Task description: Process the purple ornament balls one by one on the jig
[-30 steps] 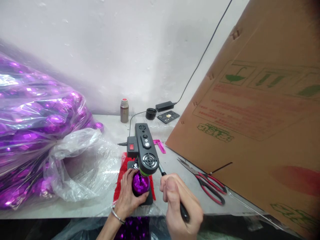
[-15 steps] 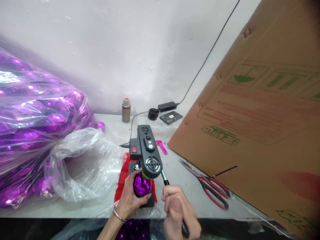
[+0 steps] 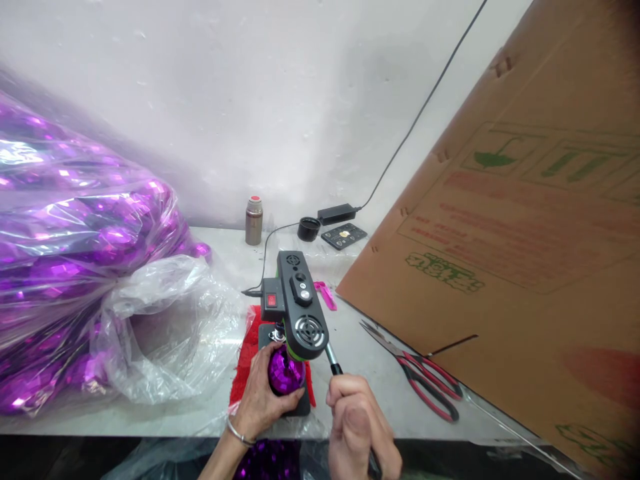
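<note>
A shiny purple faceted ball (image 3: pixel 287 373) is gripped between the thumb and fingers of my left hand (image 3: pixel 263 393), directly under the front end of a black bench machine (image 3: pixel 301 303) with a red switch. My right hand (image 3: pixel 361 423) is wrapped round the black-ended lever (image 3: pixel 334 360) that sticks out from the machine's right side. Beneath the machine lies a red cloth (image 3: pixel 246 367). The fingertips behind the ball are partly hidden by the machine head.
A clear bag of purple balls (image 3: pixel 90 253) fills the left side. Red-handled scissors (image 3: pixel 425 380) lie by a large cardboard box (image 3: pixel 490 233) at right. Behind stand a flask (image 3: pixel 254 223), a black cup (image 3: pixel 309 229) and a power adapter (image 3: pixel 337 214).
The whole view has shifted very slightly. Both hands keep the same holds on the ball and the lever.
</note>
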A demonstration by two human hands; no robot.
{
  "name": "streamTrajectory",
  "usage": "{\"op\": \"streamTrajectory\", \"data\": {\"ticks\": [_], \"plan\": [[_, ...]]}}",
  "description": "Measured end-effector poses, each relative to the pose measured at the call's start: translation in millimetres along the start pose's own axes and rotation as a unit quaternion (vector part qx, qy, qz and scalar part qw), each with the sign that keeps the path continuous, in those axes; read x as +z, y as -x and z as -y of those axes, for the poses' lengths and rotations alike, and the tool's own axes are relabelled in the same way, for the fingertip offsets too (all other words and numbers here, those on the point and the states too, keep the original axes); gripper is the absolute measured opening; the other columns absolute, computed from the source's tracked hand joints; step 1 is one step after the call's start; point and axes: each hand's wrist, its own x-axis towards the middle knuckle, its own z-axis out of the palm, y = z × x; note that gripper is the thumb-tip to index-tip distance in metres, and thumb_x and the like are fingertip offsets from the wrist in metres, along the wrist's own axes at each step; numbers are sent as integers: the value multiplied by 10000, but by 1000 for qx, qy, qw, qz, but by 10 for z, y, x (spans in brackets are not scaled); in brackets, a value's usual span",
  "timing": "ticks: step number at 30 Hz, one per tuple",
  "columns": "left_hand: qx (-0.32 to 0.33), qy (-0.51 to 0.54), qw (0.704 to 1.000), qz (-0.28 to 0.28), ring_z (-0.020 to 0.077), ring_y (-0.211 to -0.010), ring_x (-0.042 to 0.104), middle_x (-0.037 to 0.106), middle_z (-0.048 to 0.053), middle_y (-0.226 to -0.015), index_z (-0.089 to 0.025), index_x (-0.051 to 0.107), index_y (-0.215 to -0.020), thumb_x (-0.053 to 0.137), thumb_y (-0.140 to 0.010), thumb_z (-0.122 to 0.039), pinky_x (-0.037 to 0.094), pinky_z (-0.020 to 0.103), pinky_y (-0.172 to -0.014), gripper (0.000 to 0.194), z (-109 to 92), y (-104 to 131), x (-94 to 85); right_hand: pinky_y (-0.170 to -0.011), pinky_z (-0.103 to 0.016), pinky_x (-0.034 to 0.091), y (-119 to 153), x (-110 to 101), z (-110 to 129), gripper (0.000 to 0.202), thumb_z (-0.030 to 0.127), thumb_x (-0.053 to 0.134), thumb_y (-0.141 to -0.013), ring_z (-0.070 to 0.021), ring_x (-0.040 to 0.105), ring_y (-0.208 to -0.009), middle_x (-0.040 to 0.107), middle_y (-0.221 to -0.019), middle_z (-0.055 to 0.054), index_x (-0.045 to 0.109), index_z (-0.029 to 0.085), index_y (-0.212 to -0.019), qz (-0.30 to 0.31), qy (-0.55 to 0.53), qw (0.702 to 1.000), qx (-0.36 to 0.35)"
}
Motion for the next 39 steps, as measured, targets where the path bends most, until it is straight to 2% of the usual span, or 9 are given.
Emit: {"op": "streamTrajectory", "data": {"ticks": [4,9,25,29,32,39], "plan": [[3,-2,1000,-7,398,-1275,661,713,158,-1332,-186,624,-1367,870,-658,-354,528,644,-1130,769,12,1,8,-548,-279,369,63,-1,-47,400,188,464,-1094,-108,501,-556,499,-671,24,466,215,-695,3,-4,1000,7],[1,-1,1000,-1,394,-1286,654,705,161,-1352,-188,611,-1384,869,-659,-354,517,644,-1141,787,24,-7,20,-544,-275,363,34,72,-20,440,214,439,-1117,-107,476,-543,429,-634,37,419,222,-678,-30,19,999,-11],[-7,0,1000,3,408,-1279,658,709,178,-1340,-164,616,-1365,858,-650,-367,507,666,-1139,781,-1,-28,3,-538,-264,365,80,40,-88,401,195,445,-1109,-100,485,-550,496,-664,35,446,220,-709,-10,-11,1000,-13],[-10,-6,1000,6,402,-1284,657,706,180,-1344,-157,609,-1374,854,-654,-362,510,653,-1142,788,-13,-28,-9,-545,-271,375,126,4,-112,377,182,448,-1102,-106,500,-561,516,-685,28,463,221,-727,7,-21,1000,0],[-6,-9,1000,8,395,-1287,664,710,168,-1343,-168,614,-1364,853,-654,-347,520,632,-1147,770,-28,-33,-19,-542,-275,375,124,14,-119,373,163,456,-1089,-110,500,-552,499,-670,31,471,220,-721,-1,-22,1000,1],[1,2,1000,5,383,-1251,692,725,161,-1323,-179,615,-1339,863,-631,-319,542,610,-1129,763,-18,-55,5,-499,-260,344,130,105,-134,401,142,435,-1089,-110,472,-523,414,-605,49,444,222,-696,-36,1,997,-63]]}}
